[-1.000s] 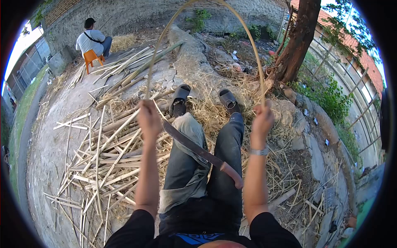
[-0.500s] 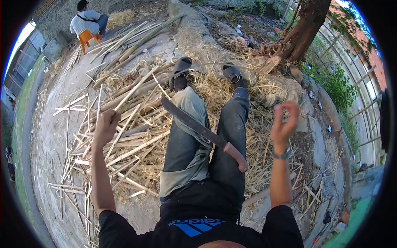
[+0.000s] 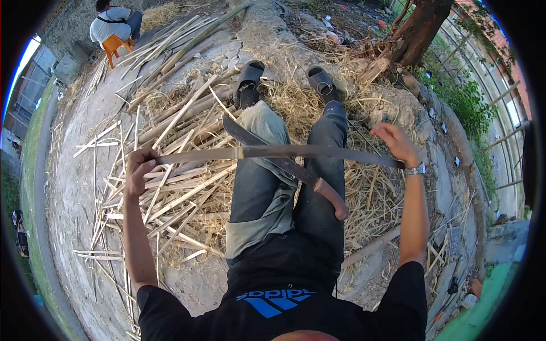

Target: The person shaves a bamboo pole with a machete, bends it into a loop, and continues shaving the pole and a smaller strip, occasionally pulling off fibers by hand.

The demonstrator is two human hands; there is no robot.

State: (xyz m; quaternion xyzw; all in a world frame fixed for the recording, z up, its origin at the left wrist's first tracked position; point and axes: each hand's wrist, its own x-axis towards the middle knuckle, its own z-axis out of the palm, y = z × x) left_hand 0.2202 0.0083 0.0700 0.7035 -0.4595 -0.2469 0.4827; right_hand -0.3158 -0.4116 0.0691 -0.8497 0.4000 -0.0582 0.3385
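Observation:
My left hand (image 3: 140, 169) pinches the left end of a long flat bamboo strip (image 3: 341, 152), which stretches level across my view above my thighs. A raised joint shows on the strip left of its middle. Its right end reaches my right wrist, beside the watch. My right hand (image 3: 396, 142) is raised with the fingers stretched out and partly bent, not closed on the strip. Across my thighs lies a machete (image 3: 294, 169), its wooden handle toward my right leg, the blade partly hidden behind the strip.
Split bamboo pieces (image 3: 170, 202) and pale shavings (image 3: 284, 108) cover the ground around my legs. More bamboo poles (image 3: 193, 42) lie farther off, near a person (image 3: 114, 23) on an orange chair (image 3: 115, 46). A tree trunk (image 3: 418, 34) stands ahead at the right.
The strip has come down and nearer, from a faint arc past my feet to a level line over my thighs. My right hand has moved right and its curled fingers have opened.

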